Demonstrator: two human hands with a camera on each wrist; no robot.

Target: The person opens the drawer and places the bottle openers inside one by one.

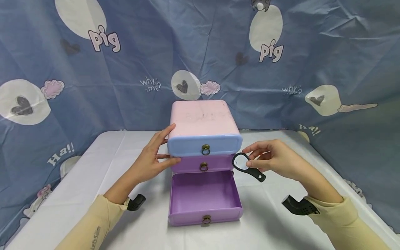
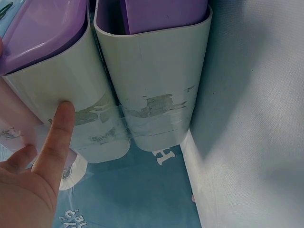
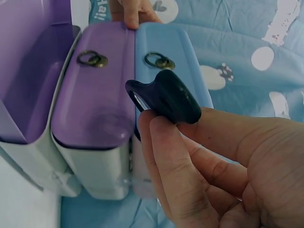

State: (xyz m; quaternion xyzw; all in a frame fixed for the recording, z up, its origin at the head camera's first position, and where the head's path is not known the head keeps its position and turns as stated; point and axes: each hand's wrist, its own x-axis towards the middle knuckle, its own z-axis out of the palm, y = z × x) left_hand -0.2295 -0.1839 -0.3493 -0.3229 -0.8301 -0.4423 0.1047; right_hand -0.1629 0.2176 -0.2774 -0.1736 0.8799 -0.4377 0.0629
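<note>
A small drawer cabinet with a pink top (image 1: 201, 118) stands on the table. Its blue top drawer (image 1: 187, 146) and purple middle drawer (image 1: 187, 165) are closed. The purple bottom drawer (image 1: 184, 218) is pulled out, with nothing inside it. My left hand (image 1: 150, 163) rests against the cabinet's left side, fingers extended and thumb at the middle drawer's front; a fingertip touches the pale side wall (image 2: 99, 95). Between thumb and fingers, my right hand (image 1: 276, 158) pinches a black magnifying glass (image 1: 255, 173) by the cabinet's front right, its handle pointing down and right.
Each drawer front has a brass ring pull (image 1: 205, 149). White cloth (image 1: 131, 229) covers the table under the cabinet. A blue printed curtain (image 1: 200, 41) hangs behind. Clear tape runs along the cabinet's side in the left wrist view.
</note>
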